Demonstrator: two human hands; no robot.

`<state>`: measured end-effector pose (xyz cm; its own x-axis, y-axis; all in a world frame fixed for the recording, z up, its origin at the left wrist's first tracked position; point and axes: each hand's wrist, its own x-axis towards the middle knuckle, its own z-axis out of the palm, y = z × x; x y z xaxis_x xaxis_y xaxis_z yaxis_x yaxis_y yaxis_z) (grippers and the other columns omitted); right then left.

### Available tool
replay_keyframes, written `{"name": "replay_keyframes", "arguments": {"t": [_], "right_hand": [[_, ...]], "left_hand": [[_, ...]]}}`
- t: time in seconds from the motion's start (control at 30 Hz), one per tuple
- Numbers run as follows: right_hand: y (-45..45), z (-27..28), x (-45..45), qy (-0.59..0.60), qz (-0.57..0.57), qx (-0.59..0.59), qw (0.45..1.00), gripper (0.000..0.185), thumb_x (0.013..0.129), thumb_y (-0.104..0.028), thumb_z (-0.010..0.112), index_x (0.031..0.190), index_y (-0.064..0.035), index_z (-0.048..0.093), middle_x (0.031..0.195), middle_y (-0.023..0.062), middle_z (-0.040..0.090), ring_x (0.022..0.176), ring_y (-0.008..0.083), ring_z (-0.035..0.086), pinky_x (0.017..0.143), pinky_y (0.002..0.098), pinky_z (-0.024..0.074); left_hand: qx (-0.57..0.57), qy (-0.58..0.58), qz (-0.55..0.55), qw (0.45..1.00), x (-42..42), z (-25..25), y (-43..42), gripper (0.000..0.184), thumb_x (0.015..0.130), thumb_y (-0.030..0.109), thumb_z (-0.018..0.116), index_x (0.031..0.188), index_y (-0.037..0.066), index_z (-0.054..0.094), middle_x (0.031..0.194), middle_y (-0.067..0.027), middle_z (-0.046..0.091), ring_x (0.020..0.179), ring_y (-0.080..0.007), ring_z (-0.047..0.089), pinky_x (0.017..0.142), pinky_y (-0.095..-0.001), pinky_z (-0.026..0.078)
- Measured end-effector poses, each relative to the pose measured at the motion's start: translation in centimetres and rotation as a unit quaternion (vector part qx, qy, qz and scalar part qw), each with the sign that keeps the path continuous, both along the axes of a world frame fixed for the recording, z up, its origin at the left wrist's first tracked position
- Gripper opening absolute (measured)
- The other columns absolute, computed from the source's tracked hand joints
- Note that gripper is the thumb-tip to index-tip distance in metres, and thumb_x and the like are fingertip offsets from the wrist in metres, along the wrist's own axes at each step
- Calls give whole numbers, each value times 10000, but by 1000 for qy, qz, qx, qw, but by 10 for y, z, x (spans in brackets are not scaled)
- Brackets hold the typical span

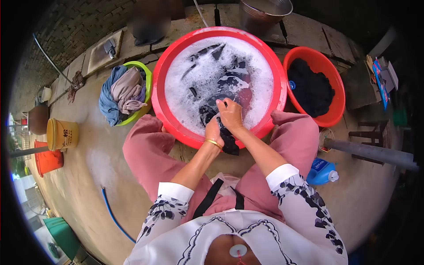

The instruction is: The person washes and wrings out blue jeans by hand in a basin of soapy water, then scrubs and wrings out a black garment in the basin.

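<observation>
The right hand (230, 115) is curled tight on the dark cloth (229, 142), over the near part of the red tub (277, 81). The left hand (213, 130) presses against the same cloth; its fingers are too hidden to tell whether they grip. Soaked, the cloth is probably soft, heavy and slippery with suds (181, 79), best held by thick bunched folds. Farther out, a green basin (148, 73) stands left, an orange-red basin (339, 97) right.
</observation>
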<state>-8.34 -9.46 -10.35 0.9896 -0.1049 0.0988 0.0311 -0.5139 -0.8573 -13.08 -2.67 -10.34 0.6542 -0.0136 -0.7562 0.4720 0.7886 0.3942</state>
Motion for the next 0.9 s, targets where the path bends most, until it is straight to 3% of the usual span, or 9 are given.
{"name": "replay_keyframes", "arguments": {"t": [0.1,0.17,0.2,0.3,0.47,0.53,0.63,0.77,0.9], "right_hand": [[15,18,-21,-36,70,11,997,285,808,-269,603,690,-14,562,637,239,561,637,420,576,583,442,456],[51,-45,-19,109,341,-75,931,232,746,-316,615,642,-111,584,654,117,600,602,287,611,541,386,476],[43,-47,-16,109,340,-79,931,232,746,-316,615,642,-111,584,654,117,600,602,287,611,541,386,476],[-7,10,-7,-29,19,32,999,233,802,-225,608,717,-9,587,650,220,573,644,402,574,567,434,437],[-45,2,-4,158,161,-71,972,287,835,-304,570,805,-28,642,690,147,624,642,228,608,595,354,445],[-56,44,-11,455,266,345,777,357,807,-359,628,854,-7,661,783,92,663,728,180,634,656,316,486],[-60,74,-24,327,248,284,867,341,777,-300,691,923,7,659,821,38,647,776,110,599,693,264,479],[-85,92,0,306,120,406,853,224,704,-66,701,908,-7,630,793,54,647,705,128,618,651,270,503],[-73,57,7,156,-44,560,813,174,665,38,623,826,-22,596,742,50,607,653,151,595,628,283,502]], "left_hand": [[-11,-89,2,996,-3,-46,21,257,905,283,498,990,58,589,894,-36,613,817,-157,598,729,-289,489],[28,-219,116,968,-21,-18,19,278,919,290,481,1031,55,579,893,-32,608,821,-158,596,741,-291,489],[36,-221,100,969,-15,-44,24,257,921,253,473,1026,48,588,896,-33,610,824,-157,600,744,-288,495],[-24,-76,-20,997,1,-13,8,234,903,236,500,985,42,601,856,-38,614,752,-159,612,677,-302,516],[-57,-49,-96,993,15,22,38,339,890,362,553,927,26,580,808,-102,643,685,-217,650,657,-361,566],[-56,-74,-99,991,21,32,53,352,884,371,560,934,23,580,815,-107,645,690,-220,652,653,-360,566],[-59,-94,-121,986,17,49,58,331,861,292,605,1028,7,578,921,-97,637,740,-193,640,657,-325,547],[87,-219,-411,881,2,37,49,443,766,146,695,1148,4,520,997,-55,620,884,-152,610,775,-317,507],[-49,-179,-282,941,5,36,41,397,817,234,641,1138,23,538,1053,-79,617,959,-189,593,813,-375,486]]}}
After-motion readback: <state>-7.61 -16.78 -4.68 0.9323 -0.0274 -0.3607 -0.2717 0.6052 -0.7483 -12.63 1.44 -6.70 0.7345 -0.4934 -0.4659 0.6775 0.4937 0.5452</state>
